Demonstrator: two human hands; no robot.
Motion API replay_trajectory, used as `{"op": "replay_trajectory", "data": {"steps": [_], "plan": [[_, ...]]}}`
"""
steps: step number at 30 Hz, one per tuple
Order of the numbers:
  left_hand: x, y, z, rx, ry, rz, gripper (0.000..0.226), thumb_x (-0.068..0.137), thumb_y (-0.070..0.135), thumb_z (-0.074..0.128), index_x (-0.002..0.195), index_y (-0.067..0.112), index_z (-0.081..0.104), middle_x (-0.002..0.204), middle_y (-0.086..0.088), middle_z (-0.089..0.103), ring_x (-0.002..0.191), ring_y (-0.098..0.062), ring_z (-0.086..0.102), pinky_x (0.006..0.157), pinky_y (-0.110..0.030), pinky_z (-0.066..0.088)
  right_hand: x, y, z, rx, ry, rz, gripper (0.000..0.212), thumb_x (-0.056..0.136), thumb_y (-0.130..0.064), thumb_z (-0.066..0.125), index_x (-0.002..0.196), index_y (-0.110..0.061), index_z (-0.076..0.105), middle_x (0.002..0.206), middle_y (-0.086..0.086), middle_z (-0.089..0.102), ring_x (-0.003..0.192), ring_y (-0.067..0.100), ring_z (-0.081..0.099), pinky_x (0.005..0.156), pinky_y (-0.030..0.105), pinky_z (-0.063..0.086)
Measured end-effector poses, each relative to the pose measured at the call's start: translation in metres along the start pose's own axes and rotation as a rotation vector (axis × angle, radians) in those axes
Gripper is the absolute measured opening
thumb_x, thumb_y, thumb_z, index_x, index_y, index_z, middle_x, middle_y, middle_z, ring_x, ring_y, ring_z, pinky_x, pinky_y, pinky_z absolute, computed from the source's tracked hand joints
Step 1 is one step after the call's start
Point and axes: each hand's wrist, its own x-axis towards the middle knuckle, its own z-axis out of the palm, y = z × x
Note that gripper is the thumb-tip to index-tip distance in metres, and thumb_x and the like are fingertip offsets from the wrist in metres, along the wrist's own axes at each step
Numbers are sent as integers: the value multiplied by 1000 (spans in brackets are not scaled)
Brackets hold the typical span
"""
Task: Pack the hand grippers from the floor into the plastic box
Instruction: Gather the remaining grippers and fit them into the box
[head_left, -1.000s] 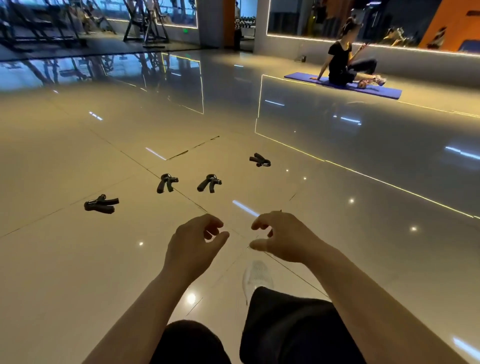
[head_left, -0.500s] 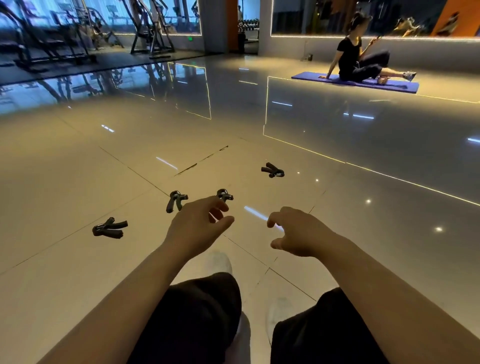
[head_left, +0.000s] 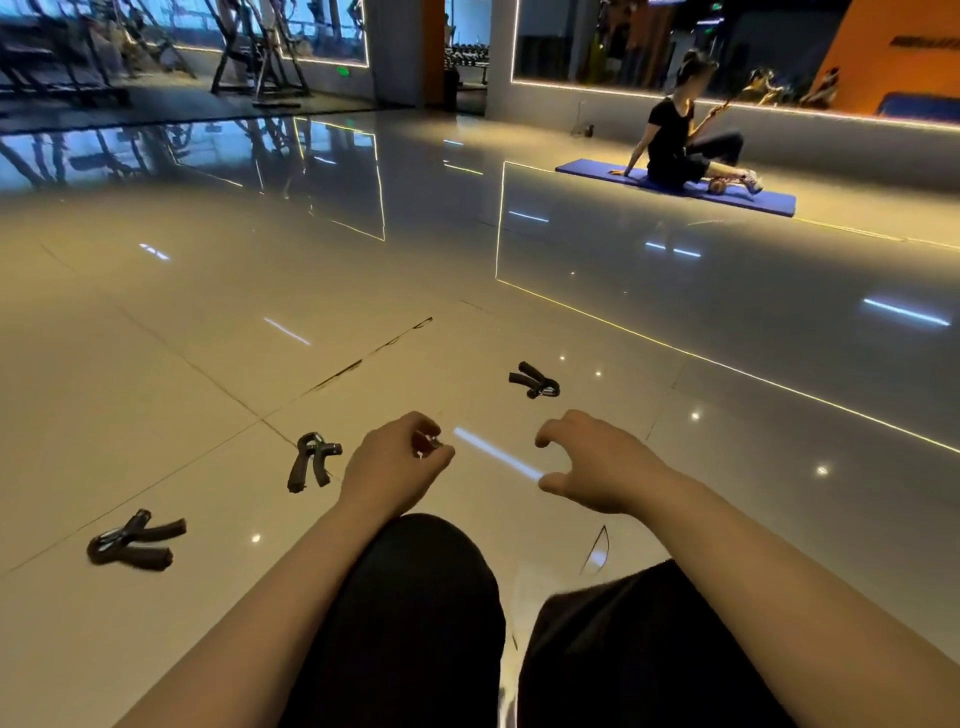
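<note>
**Mia:** Three hand grippers lie in plain sight on the shiny floor (head_left: 156, 364). One is far to the left (head_left: 132, 540), one sits just left of the left hand (head_left: 311, 460), and one is out in front, past the right hand (head_left: 535, 380).

**Ben:** What is the left hand (head_left: 389, 465) doing?

**Mia:** Its fingers are curled in, and its back hides most of what is under them. Something small and dark peeks out by the fingertips. I cannot tell if the hand is holding it or just hanging over it.

**Ben:** And the right hand (head_left: 597, 462)?

**Mia:** Its fingers are bent and spread a little, like a claw. It holds nothing and touches nothing. It hangs over the floor, near a bright stripe of light (head_left: 496, 457).

**Ben:** Where is the plastic box?

**Mia:** I do not see it from here.

**Ben:** What else is there?

**Mia:** Two knees in black shorts (head_left: 415, 613) at the bottom, with a white shoe (head_left: 540, 582) between them. Far off on the right, another person (head_left: 675, 140) in black sits on a blue mat (head_left: 769, 200). Gym machines (head_left: 260, 57) stand way back on the left.
</note>
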Motion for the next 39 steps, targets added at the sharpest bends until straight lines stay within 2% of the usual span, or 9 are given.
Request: {"op": "replay_trajectory", "data": {"steps": [4,12,17,23,25,30,33,36,39], "plan": [[60,-8,12,10,46,23,28,83,35,64,109,28,57,95,11,59,63,8,53,48,-8,36,57,28,-9,18,-40,82,48,89,-36,58,132,-24,43,131,0,42,109,19,49,87,29,42],[198,-79,95,-5,117,-96,53,76,39,70,124,25,52,119,0,55,107,-18,50,75,-30,44,227,98,-9,264,-58,172,57,86,-41,62,137,-25,42,139,-2,41,119,16,46,88,25,39],[248,-153,169,134,18,-311,65,72,44,73,129,25,48,131,-5,47,119,-28,42,89,-40,41,314,161,79,309,-203,299,59,90,-40,57,142,-21,36,149,0,32,132,18,37,103,29,32],[299,-222,229,335,-194,-444,88,63,62,69,137,33,33,138,2,38,124,-25,37,89,-44,43,422,202,175,388,-286,335,62,92,-40,54,146,-20,29,152,1,25,132,20,35,106,29,30],[306,-234,247,461,-272,-446,97,59,68,67,141,33,27,143,5,32,126,-24,33,90,-42,41,463,216,190,320,-288,283,64,92,-41,54,146,-20,28,152,2,24,134,22,31,108,31,29],[307,-274,275,493,-152,-321,92,45,38,90,128,17,55,125,-10,57,101,-33,42,66,-49,47,558,258,206,128,-222,215,69,86,-41,60,144,-19,29,147,7,31,133,32,31,104,48,36],[303,-284,269,525,-131,-234,80,57,45,75,130,23,52,128,-3,55,106,-27,39,70,-49,45,590,265,218,111,-202,233,64,81,-39,65,135,-17,36,130,9,42,121,36,42,93,51,44],[301,-287,268,479,-148,-238,84,62,35,82,137,26,43,137,-1,50,112,-24,38,77,-50,43,587,258,234,18,-159,255,70,81,-35,66,139,-15,34,138,10,37,125,36,37,94,49,43],[298,-284,269,480,-159,-160,74,73,39,64,140,21,38,142,-2,45,118,-24,39,87,-47,39,566,245,241,140,-17,344,61,79,-33,69,131,-14,43,130,10,49,119,36,43,90,47,43]]}}
